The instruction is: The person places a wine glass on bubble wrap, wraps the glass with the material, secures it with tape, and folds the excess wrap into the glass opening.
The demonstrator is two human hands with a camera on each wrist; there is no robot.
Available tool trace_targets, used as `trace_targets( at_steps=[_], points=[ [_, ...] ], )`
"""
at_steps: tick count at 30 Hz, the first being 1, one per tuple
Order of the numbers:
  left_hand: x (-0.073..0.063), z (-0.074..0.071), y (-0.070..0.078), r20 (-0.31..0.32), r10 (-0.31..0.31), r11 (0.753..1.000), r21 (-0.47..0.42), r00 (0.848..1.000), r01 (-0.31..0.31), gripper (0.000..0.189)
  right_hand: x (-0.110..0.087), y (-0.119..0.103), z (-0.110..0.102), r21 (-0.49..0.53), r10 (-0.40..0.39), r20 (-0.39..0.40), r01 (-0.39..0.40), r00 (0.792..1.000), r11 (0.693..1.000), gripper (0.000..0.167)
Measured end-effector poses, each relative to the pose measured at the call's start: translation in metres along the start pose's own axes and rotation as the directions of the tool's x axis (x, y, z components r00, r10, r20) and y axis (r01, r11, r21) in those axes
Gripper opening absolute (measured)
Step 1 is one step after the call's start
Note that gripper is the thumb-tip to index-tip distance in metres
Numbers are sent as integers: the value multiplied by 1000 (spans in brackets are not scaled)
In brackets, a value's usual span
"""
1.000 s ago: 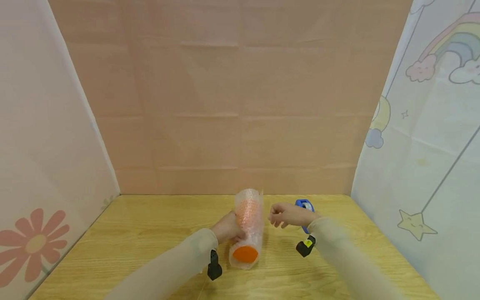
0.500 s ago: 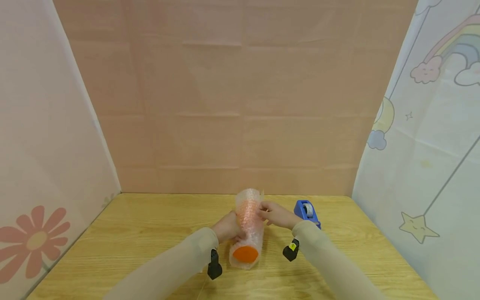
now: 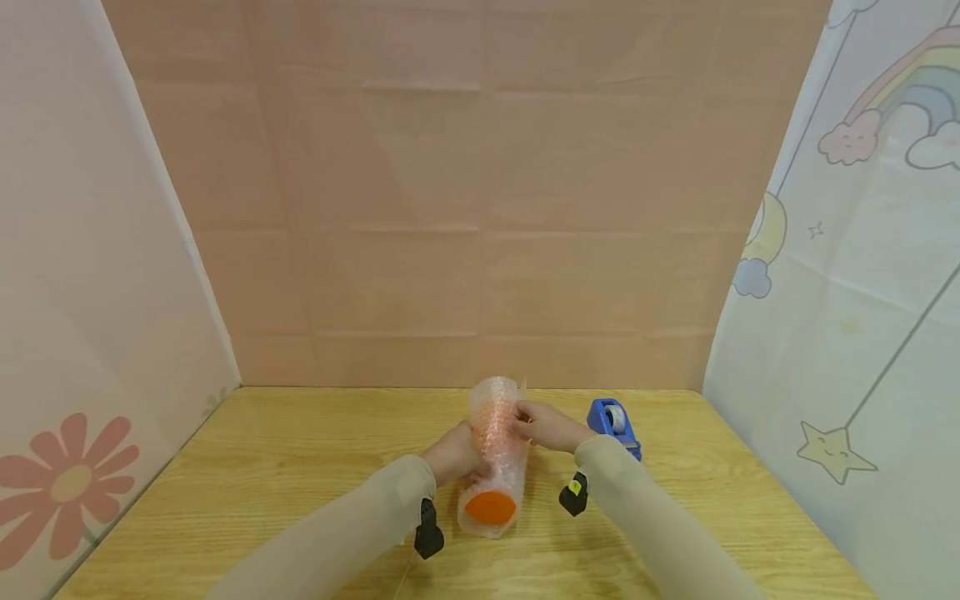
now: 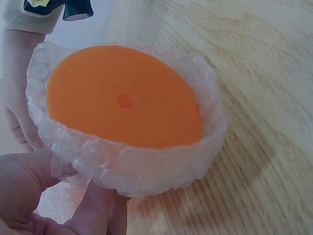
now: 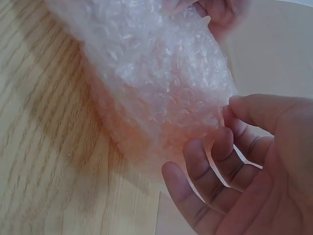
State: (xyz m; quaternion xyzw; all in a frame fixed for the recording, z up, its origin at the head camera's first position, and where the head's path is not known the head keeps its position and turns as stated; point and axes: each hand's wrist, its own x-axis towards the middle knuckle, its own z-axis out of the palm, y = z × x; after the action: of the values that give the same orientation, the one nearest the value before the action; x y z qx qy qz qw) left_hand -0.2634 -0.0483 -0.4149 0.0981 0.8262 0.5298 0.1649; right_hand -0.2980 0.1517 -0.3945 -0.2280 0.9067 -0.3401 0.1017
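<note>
A bubble-wrapped roll (image 3: 501, 450) lies lengthwise on the table, its near end uncovered to show a flat orange face (image 4: 122, 98) with a small dimple. My left hand (image 3: 453, 454) grips the roll's left side; in the left wrist view its thumb and fingers press into the wrap's edge. My right hand (image 3: 551, 427) is at the opposite side. In the right wrist view its thumb and forefinger pinch at the edge of the bubble wrap (image 5: 161, 73), while the other fingers (image 5: 195, 161) curl loosely beside it. Whether a bit of tape is between them, I cannot tell.
A blue tape dispenser (image 3: 615, 427) with a white roll stands to the right, just beyond my right forearm. The wooden table (image 3: 300, 433) meets a pinkish-brown backdrop (image 3: 480, 250) behind, with patterned sheets at both sides.
My right hand has moved left from beside the tape dispenser to the right side of the wrapped roll and now touches it. My left hand keeps its grip in the same place.
</note>
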Motion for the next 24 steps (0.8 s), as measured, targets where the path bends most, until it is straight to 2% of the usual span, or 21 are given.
trace_targets(
  at_steps=[9,15,17,24],
  points=[
    [-2,-1,0,1,2,1000,-13,1000,-2,70,5,-6,4,-107,22,-43,-26,999,994,15],
    [-2,-1,-1,-2,6,1000,-3,1000,-6,68,6,-7,8,-39,116,-129,-122,985,992,15],
    [-2,-1,-1,-2,10,1000,7,1000,-10,66,6,-7,9,-14,129,-155,-132,979,991,16],
    [0,-1,-3,0,14,1000,4,1000,-14,64,9,-4,14,23,-18,-151,22,988,1000,5]
  ],
)
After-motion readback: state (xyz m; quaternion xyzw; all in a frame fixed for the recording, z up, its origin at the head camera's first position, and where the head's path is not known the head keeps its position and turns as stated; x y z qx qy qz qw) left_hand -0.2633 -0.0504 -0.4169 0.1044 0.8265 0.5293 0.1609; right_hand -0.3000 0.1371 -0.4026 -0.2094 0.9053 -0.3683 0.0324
